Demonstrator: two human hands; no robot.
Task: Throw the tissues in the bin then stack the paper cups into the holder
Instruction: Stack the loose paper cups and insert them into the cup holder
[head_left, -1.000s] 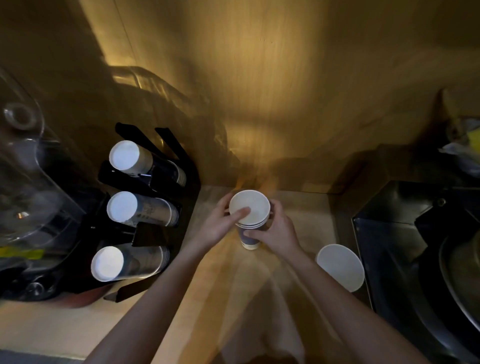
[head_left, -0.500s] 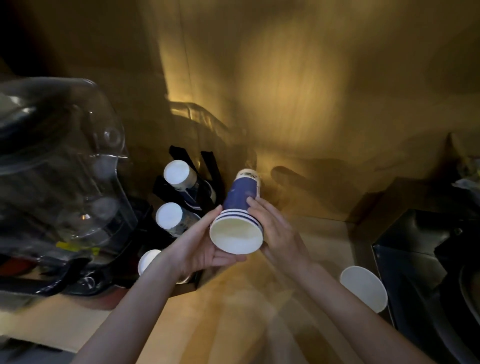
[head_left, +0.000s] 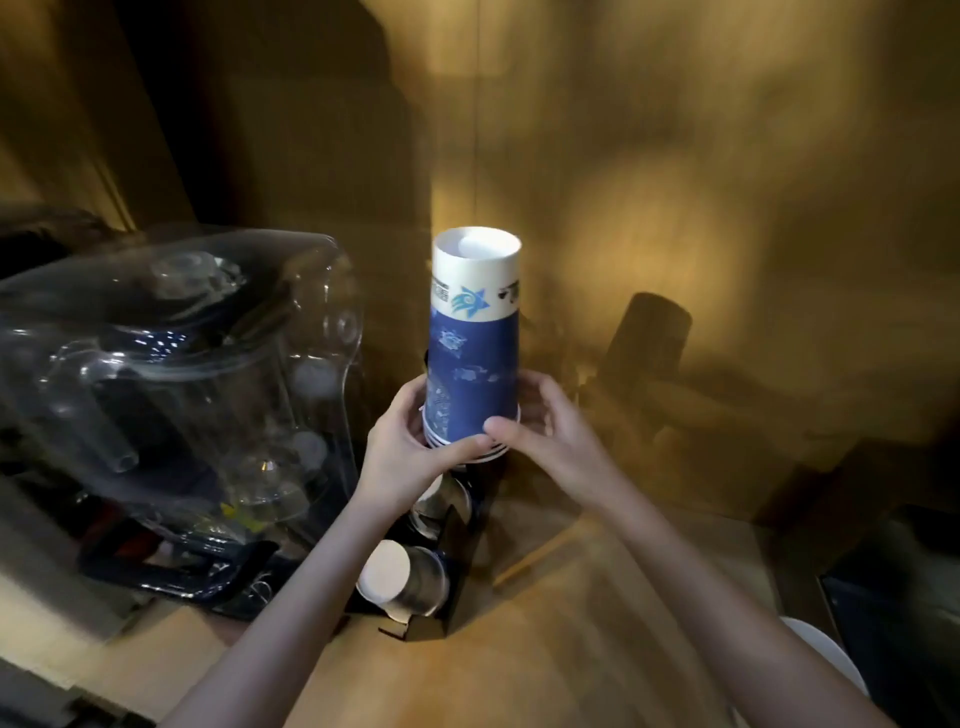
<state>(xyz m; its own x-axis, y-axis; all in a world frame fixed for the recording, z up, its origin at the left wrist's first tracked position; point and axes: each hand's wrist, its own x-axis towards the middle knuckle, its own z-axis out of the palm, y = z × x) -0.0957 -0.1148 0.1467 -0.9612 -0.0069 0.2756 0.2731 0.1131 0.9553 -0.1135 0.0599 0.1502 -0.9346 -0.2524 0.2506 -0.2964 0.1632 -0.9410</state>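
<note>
A stack of blue and white paper cups (head_left: 472, 343) is held upside down, base up, above the black cup holder (head_left: 457, 566). My left hand (head_left: 405, 457) grips its rim end from the left and my right hand (head_left: 545, 431) from the right. Below my hands, the holder shows two rows of cups (head_left: 400, 582) lying on their sides with white bases facing me. Its upper part is hidden behind the stack and my hands. A white cup rim (head_left: 826, 660) shows at the lower right, behind my right forearm.
A large clear plastic water jug on a dark base (head_left: 171, 395) stands left of the holder. The wooden counter (head_left: 519, 649) runs beneath my arms. A wooden wall rises behind. A dark sink or appliance (head_left: 904, 597) sits at the right edge.
The stack stood upright on the counter, was lifted and tipped over, and now points base up above the holder. My view has swung left, so the jug fills more of it.
</note>
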